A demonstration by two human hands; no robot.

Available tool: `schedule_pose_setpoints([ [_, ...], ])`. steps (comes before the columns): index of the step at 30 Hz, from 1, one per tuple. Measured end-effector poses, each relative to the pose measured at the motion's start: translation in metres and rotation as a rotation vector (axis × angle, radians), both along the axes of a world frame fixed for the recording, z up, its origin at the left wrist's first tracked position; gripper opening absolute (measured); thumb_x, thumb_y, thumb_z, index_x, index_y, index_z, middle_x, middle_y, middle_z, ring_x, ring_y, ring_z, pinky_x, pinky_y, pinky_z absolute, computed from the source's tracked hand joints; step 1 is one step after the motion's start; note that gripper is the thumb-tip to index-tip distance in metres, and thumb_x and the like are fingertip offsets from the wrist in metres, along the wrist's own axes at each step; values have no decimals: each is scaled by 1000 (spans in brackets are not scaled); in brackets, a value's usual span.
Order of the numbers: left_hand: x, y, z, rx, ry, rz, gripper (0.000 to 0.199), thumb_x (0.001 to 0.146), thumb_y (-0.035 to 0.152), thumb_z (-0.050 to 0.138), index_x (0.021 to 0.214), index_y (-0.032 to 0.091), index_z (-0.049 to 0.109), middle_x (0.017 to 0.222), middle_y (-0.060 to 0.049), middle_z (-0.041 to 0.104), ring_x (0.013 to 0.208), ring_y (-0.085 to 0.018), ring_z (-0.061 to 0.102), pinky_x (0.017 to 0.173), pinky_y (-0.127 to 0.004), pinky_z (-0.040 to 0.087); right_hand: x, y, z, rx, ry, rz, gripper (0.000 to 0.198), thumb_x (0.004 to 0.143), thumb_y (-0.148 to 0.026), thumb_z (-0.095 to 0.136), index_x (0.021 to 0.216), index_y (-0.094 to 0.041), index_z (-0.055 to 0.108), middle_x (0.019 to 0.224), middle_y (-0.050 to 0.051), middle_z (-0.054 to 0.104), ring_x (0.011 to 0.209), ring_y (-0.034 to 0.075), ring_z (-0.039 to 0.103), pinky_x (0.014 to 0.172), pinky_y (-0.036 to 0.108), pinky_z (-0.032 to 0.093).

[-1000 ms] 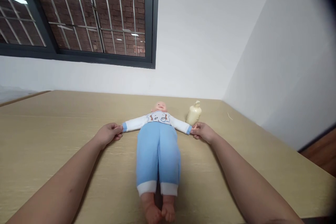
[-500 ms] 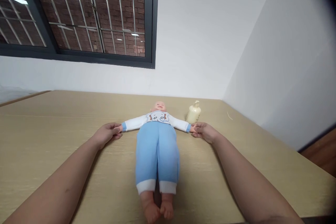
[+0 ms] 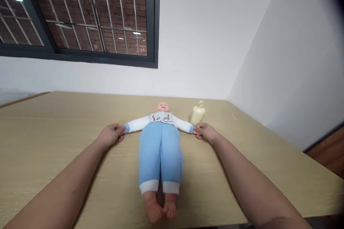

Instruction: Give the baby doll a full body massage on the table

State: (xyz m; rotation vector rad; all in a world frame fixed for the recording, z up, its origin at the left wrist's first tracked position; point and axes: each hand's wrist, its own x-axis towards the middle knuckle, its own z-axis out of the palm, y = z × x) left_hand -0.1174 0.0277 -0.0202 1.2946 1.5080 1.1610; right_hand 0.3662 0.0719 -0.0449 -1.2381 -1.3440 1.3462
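Note:
A baby doll (image 3: 160,150) lies on its back on the wooden table, feet toward me and head at the far end. It wears light blue trousers and a white top with an elephant print and blue cuffs. Both its arms are stretched out to the sides. My left hand (image 3: 110,135) is closed around the doll's hand at the left cuff. At the other cuff, my right hand (image 3: 206,132) pinches the doll's other hand, which is mostly covered by my fingers. Just behind my right hand stands a cream pump bottle (image 3: 198,113).
The wooden table (image 3: 67,114) reaches back to a white wall (image 3: 196,35). A dark-framed window (image 3: 107,59) with metal bars is at upper left. A thin pale strand (image 3: 234,116) lies right of the bottle. Clear plastic (image 3: 12,94) shows at far left.
My fingers have shifted slightly closer over the doll's hands, toward the cuffs. The whole view has moved a little. The doll's pose looks the same.

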Motion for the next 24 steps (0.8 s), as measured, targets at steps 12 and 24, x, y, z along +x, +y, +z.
schedule_pose_setpoints([
  [12,-18,4,-4,-105,-235,-64,48,58,26,86,102,11,74,103,-12,71,91,-17,67,79,-22,57,19,-8,14,-110,131,64,24,70,-17,81,92,-11,71,101,14,71,91,22,70,82,32,61],
  [24,0,-3,6,-56,-60,-17,28,71,38,76,70,16,59,51,2,53,40,-7,42,38,-18,29,1,-8,12,-33,-11,-5,42,62,-37,90,69,-16,54,59,3,61,52,11,53,46,23,39],
])
